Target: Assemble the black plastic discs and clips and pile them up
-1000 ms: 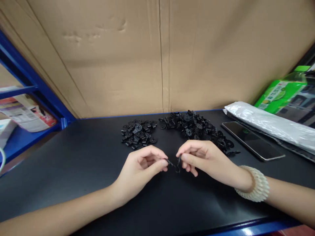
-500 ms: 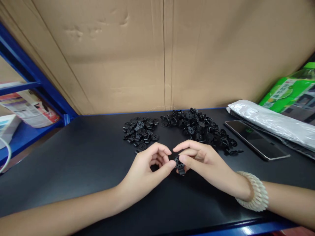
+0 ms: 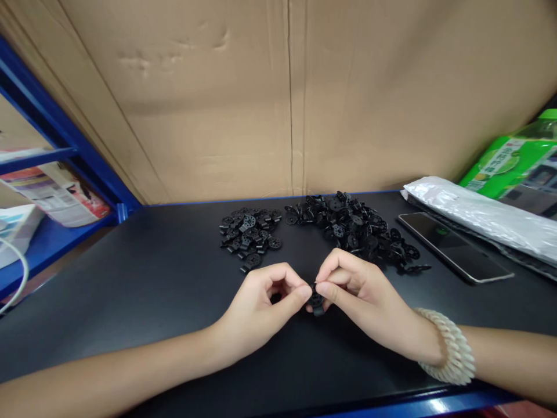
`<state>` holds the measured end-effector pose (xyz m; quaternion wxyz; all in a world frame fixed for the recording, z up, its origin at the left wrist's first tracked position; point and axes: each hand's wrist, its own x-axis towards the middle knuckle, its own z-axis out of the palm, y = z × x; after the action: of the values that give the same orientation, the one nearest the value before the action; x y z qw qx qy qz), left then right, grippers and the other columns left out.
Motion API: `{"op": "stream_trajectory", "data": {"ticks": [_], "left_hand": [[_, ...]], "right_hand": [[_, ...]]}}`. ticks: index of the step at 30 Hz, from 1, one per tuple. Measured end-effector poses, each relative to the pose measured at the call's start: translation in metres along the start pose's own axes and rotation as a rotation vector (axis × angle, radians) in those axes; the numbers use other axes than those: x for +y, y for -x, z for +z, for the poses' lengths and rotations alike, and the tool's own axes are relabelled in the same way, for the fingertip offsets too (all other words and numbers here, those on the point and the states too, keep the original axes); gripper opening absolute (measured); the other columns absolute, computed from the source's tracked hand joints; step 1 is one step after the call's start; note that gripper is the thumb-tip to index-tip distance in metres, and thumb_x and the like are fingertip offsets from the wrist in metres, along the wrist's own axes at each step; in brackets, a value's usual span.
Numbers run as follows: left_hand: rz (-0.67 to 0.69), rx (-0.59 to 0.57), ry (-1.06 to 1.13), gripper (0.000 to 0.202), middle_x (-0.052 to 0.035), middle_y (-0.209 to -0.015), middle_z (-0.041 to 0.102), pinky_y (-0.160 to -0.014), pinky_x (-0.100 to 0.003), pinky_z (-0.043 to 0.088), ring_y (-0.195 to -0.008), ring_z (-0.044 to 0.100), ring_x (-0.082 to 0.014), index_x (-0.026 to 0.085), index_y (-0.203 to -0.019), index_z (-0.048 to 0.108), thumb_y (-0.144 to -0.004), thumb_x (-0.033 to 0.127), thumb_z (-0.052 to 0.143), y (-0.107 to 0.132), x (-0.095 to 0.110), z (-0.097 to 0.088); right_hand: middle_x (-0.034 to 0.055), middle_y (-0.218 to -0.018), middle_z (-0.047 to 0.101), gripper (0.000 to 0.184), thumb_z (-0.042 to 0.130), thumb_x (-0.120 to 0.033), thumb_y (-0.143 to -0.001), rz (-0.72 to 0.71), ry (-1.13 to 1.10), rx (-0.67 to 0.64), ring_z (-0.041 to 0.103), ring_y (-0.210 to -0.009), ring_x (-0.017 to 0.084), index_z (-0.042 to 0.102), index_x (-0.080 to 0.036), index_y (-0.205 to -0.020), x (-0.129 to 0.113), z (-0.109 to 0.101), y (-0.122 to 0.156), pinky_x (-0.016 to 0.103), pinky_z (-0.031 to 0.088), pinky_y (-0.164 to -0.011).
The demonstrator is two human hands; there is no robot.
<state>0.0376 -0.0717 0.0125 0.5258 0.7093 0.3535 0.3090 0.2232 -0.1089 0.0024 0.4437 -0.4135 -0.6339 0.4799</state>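
A small round black plastic clip (image 3: 317,310), pierced with holes and with a tab at its lower end, is between my hands above the table. My right hand (image 3: 359,287) pinches it at the upper right between thumb and fingers. The thumb and index finger of my left hand (image 3: 270,299) are pressed together at its left edge. Fingertips hide much of the disc. Beyond my left hand lies a smaller pile of similar black clips (image 3: 248,235). A larger, looser pile of black clips (image 3: 348,223) spreads out beyond my right hand.
The black tabletop (image 3: 143,290) backs onto a cardboard wall (image 3: 209,116). On the right are a phone (image 3: 452,247), a white plastic bag (image 3: 487,215) and a green package (image 3: 500,165). A blue shelf frame (image 3: 93,168) holding packets and a white cable (image 3: 24,267) stands at left.
My left fingertips have closed together against the clip's edge. My right index finger has come down onto its top, covering more of it. The clip sits slightly lower.
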Motion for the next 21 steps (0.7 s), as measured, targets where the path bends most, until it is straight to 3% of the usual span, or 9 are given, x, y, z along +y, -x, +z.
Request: {"op": "stream_trajectory", "data": {"ticks": [4, 9, 11, 14, 17, 21], "left_hand": [[-0.007, -0.01, 0.025, 0.02, -0.0012, -0.068, 0.066, -0.066, -0.025, 0.05, -0.067, 0.063, -0.0146, 0.015, -0.069, 0.06, -0.085, 0.026, 0.062, 0.001, 0.001, 0.002], [0.078, 0.022, -0.047, 0.016, -0.0009, -0.069, 0.065, -0.063, -0.023, 0.048, -0.066, 0.061, -0.014, 0.015, -0.075, 0.062, -0.086, 0.026, 0.059, -0.002, 0.004, -0.007], [0.184, 0.117, -0.213, 0.016, -0.001, -0.071, 0.064, -0.064, -0.024, 0.047, -0.067, 0.059, -0.0142, 0.015, -0.076, 0.063, -0.086, 0.026, 0.059, -0.007, 0.006, -0.021], [0.319, 0.281, -0.55, 0.016, -0.0022, -0.074, 0.066, -0.069, -0.026, 0.045, -0.071, 0.06, -0.0157, 0.016, -0.077, 0.065, -0.086, 0.027, 0.058, -0.02, 0.008, -0.05], [0.283, 0.421, -0.733, 0.017, -0.0033, -0.078, 0.068, -0.069, -0.026, 0.044, -0.075, 0.061, -0.0176, 0.017, -0.077, 0.066, -0.085, 0.029, 0.058, -0.036, 0.004, -0.079], [0.239, 0.454, -0.761, 0.017, -0.0042, -0.078, 0.067, -0.065, -0.027, 0.044, -0.074, 0.06, -0.0192, 0.016, -0.081, 0.067, -0.083, 0.03, 0.058, -0.05, -0.006, -0.101]], "right_hand": [[-0.002, -0.065, 0.067, 0.014, 0.057, -0.026, -0.092, -0.019, 0.016, 0.009, 0.063, -0.062, 0.013, 0.05, -0.021, -0.082, -0.001, 0.001, 0.0, 0.024, 0.049, -0.063], [-0.0004, -0.083, 0.067, 0.013, 0.055, -0.028, -0.094, 0.034, -0.114, -0.076, 0.065, -0.079, 0.014, 0.049, -0.022, -0.104, 0.0, -0.003, -0.003, 0.028, 0.054, -0.072], [0.0024, -0.094, 0.066, 0.015, 0.053, -0.03, -0.095, 0.034, -0.127, -0.088, 0.064, -0.086, 0.015, 0.05, -0.022, -0.106, 0.001, -0.007, -0.005, 0.03, 0.055, -0.075], [0.0036, -0.092, 0.066, 0.014, 0.053, -0.032, -0.095, 0.061, -0.087, -0.058, 0.063, -0.08, 0.015, 0.053, -0.02, -0.102, 0.002, -0.011, -0.008, 0.029, 0.053, -0.073], [0.0026, -0.083, 0.064, 0.016, 0.051, -0.033, -0.095, 0.114, -0.058, -0.042, 0.061, -0.072, 0.014, 0.056, -0.018, -0.093, 0.0, -0.013, -0.01, 0.029, 0.05, -0.069], [0.0024, -0.078, 0.063, 0.019, 0.05, -0.034, -0.095, 0.096, 0.007, -0.089, 0.059, -0.072, 0.015, 0.058, -0.018, -0.087, -0.005, -0.011, -0.009, 0.028, 0.048, -0.068]]}}
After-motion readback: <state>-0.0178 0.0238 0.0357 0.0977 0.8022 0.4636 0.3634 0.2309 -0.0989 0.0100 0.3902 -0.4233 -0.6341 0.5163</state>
